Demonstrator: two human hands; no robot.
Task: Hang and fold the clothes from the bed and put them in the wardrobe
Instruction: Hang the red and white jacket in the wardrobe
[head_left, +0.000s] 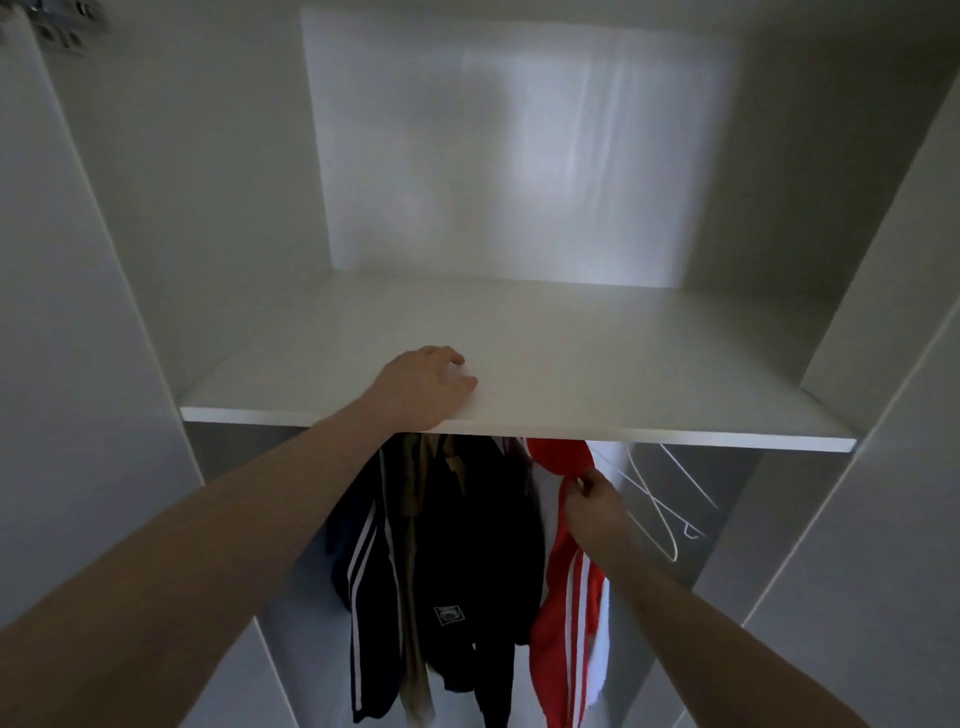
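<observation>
I face the inside of a white wardrobe. My left hand rests on the front edge of its white shelf, fingers loosely bent, holding nothing. Below the shelf hang a navy jacket with white stripes, a tan garment, a black garment and a red jacket with white stripes. My right hand pinches the red jacket near its collar, just under the shelf. The rail and the hanger hooks are hidden by the shelf.
Bare white wire hangers hang to the right of the red jacket. White side panels close the compartment left and right. A door hinge shows at the top left.
</observation>
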